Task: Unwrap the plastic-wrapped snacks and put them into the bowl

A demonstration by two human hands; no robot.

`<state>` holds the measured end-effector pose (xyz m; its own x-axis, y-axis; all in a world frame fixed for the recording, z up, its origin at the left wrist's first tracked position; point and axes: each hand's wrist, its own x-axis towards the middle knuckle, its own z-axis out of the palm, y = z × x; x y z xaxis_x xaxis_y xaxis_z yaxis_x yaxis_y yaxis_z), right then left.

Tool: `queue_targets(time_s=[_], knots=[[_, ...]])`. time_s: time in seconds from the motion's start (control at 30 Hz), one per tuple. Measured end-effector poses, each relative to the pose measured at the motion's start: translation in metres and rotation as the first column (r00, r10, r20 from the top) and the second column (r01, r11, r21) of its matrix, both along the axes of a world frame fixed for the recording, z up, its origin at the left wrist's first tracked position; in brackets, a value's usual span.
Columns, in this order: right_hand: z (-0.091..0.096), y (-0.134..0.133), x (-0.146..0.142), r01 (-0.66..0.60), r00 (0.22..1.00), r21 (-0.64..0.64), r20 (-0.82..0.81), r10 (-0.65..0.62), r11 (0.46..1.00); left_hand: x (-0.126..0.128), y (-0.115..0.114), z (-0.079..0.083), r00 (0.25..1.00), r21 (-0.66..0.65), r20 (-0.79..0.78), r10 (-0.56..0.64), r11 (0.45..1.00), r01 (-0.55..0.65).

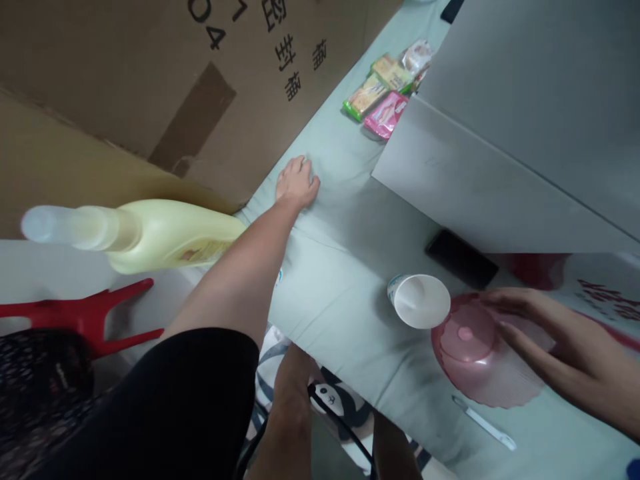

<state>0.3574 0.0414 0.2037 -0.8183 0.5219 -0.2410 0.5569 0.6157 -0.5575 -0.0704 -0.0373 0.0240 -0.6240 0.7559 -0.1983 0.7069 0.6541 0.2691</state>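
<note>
My left hand (296,181) rests palm down on the pale green cloth, its fingers stretched out and nothing in them. At the right, my right hand (567,337) grips the upper edge of a see-through pink plastic dish (467,360), with the thumb over it and the fingers along its far side. The dish has a scalloped rim and a small round knob in its middle. Just left of it stands a white paper cup (423,303), its open mouth facing me. A slim white plastic tool (484,423) lies in front of the dish.
A large cardboard box (260,87) borders the cloth at the left, beside a pale yellow pump bottle (175,233). A white box (510,133) overhangs a black phone (461,258). Wrapped snacks (377,93) lie farther back. A red stool (75,317) is at lower left.
</note>
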Motion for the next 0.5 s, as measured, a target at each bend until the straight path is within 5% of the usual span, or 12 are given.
queue_targets(time_s=[0.13, 0.27, 0.4, 0.5], knots=[[-0.019, -0.011, -0.033, -0.072, 0.997, -0.047, -0.019, 0.071, 0.996, 0.013, -0.005, -0.016, 0.999, 0.004, 0.033, -0.001, 1.0, 0.001], [-0.035, -0.016, -0.096, -0.116, 0.991, -0.089, -0.075, 0.11, 0.989, 0.019, -0.011, -0.023, 1.0, 0.034, 0.012, 0.007, 0.999, -0.008], [-0.07, -0.01, -0.205, -0.097, 0.972, -0.055, -0.218, 0.083, 0.994, 0.019, -0.012, -0.023, 1.0, 0.05, -0.002, 0.013, 0.999, -0.013], [-0.104, 0.012, -0.313, 0.078, 0.962, 0.004, -0.263, -0.075, 0.997, 0.017, -0.013, -0.023, 1.0, 0.039, -0.006, 0.016, 0.999, -0.015]])
